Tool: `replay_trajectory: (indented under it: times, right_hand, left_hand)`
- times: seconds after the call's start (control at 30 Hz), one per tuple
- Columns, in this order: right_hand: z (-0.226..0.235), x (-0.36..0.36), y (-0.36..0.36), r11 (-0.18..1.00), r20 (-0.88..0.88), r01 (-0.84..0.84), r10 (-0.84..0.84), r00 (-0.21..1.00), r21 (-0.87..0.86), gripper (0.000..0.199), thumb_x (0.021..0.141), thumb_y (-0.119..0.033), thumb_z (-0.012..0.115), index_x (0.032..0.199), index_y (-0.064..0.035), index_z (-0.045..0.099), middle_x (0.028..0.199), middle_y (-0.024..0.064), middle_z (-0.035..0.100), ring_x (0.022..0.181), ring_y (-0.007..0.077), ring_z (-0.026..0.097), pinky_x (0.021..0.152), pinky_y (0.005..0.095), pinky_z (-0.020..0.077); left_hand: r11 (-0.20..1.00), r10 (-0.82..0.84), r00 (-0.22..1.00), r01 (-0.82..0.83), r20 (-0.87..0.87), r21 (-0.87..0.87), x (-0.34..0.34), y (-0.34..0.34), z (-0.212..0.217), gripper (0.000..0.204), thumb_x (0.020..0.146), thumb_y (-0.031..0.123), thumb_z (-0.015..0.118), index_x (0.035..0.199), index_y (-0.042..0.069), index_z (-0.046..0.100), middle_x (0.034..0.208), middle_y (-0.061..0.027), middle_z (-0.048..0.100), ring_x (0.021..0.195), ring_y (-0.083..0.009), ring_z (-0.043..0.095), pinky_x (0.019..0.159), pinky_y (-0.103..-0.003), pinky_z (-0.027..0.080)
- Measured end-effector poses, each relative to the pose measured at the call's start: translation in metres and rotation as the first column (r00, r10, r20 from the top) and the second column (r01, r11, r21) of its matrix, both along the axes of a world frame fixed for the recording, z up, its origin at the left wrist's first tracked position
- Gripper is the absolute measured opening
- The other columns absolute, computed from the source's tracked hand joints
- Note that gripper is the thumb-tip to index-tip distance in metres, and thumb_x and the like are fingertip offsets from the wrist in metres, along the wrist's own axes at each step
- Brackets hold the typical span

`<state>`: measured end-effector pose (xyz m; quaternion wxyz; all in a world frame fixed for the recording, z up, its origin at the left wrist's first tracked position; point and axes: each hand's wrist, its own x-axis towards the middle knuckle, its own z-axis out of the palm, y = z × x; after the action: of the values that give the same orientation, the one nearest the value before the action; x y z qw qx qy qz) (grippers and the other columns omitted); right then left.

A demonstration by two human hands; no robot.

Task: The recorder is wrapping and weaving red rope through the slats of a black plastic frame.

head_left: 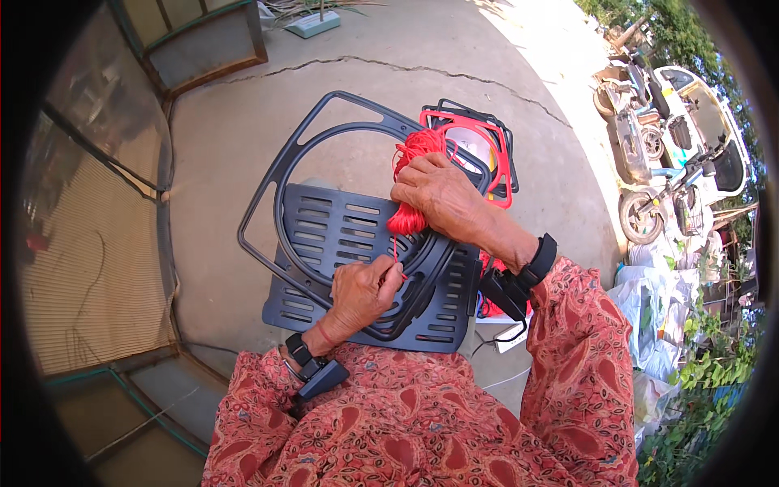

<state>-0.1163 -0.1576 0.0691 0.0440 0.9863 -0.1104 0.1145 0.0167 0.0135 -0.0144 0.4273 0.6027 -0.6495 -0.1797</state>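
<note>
A hank of bright red cord (419, 152) is gripped in my right hand (445, 195), over the upper right of a dark grey plastic frame (396, 123). A strand runs down from it to my left hand (363, 294). There my thumb and forefinger pinch the red strand at the frame's lower part. The frame has a large round opening inside an angular outline; more than one such piece seems stacked. It rests on a dark grey slotted panel (334, 217) lying across my lap. My right hand hides part of the frame's right side.
Beyond the frame, a red frame (505, 166) lies with black ones on the concrete floor (219, 146). A white box (495, 331) with red material is by my right forearm. Mesh-covered panels (97, 268) stand at left. Motorbikes (649, 195) and plastic bags (645, 304) are at right.
</note>
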Motion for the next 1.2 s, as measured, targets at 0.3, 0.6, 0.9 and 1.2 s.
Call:
replay_trajectory:
  times: [0.3,0.6,0.9,1.2]
  right_hand:
    - [0.000,0.008,0.015,1.000,-0.440,0.001,0.006,0.898,0.016,0.012,0.078,-0.016,0.066,0.087,-0.0178,0.073,0.099,0.0009,0.064,0.104,0.0192,0.056,0.090,0.0334,0.0409]
    - [-0.010,0.008,0.019,1.000,-0.281,-0.008,0.011,0.960,0.012,0.020,0.078,-0.013,0.065,0.098,-0.0095,0.066,0.097,0.0056,0.061,0.097,0.0225,0.058,0.088,0.0329,0.0447]
    - [-0.002,0.010,0.020,0.967,-0.267,0.012,0.058,0.962,0.256,0.015,0.075,-0.006,0.066,0.089,-0.0019,0.070,0.097,0.0150,0.066,0.097,0.0333,0.065,0.082,0.0392,0.0536]
    - [0.006,0.019,0.023,0.814,-0.449,0.223,0.052,0.892,0.537,0.021,0.074,-0.003,0.067,0.095,-0.0047,0.071,0.089,0.0167,0.069,0.088,0.0358,0.068,0.073,0.0401,0.0534]
  left_hand:
    - [1.000,0.009,1.000,-0.009,0.001,0.018,0.000,0.002,-0.001,0.017,0.089,0.018,0.067,0.077,0.008,0.062,0.052,-0.0117,0.055,0.048,-0.0317,0.059,0.046,-0.041,0.043]
    - [0.999,0.025,0.999,-0.024,0.026,-0.042,0.000,-0.001,0.002,0.015,0.089,0.016,0.068,0.077,0.008,0.062,0.052,-0.0112,0.054,0.047,-0.0310,0.058,0.046,-0.041,0.042]
    - [0.985,0.009,0.997,0.004,0.077,-0.171,0.002,0.007,0.012,0.011,0.087,0.016,0.068,0.079,0.010,0.062,0.051,-0.0101,0.054,0.045,-0.0308,0.055,0.045,-0.043,0.043]
    - [0.988,-0.016,0.991,0.035,0.130,-0.149,0.006,0.016,0.012,0.010,0.086,0.012,0.069,0.079,0.009,0.063,0.053,-0.0091,0.055,0.048,-0.0286,0.056,0.047,-0.040,0.042]
